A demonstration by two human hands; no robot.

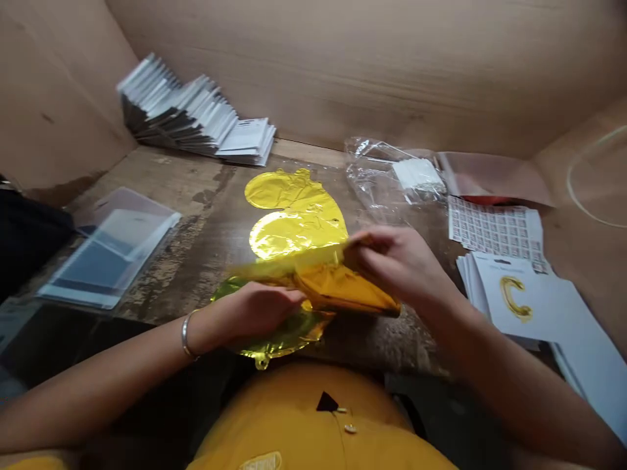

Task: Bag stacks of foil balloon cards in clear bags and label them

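Observation:
A flat, shiny gold foil balloon lies in front of me, its rounded lobes spread away from my body. The near part is lifted and folded over between my hands. My right hand grips the raised, blurred fold with thumb and fingers closed. Closer to my body, my left hand is closed on the foil at the fold, a silver bangle on its wrist; its fingertips are partly hidden. Below the left hand, a rounded end of foil with a small tab hangs near the table's front edge.
Stacked white cards lean along the back left. Clear plastic sleeves lie at left. To the right are crumpled clear plastic, a white stack, a sticker sheet and cards with a gold C. Wooden walls enclose the table.

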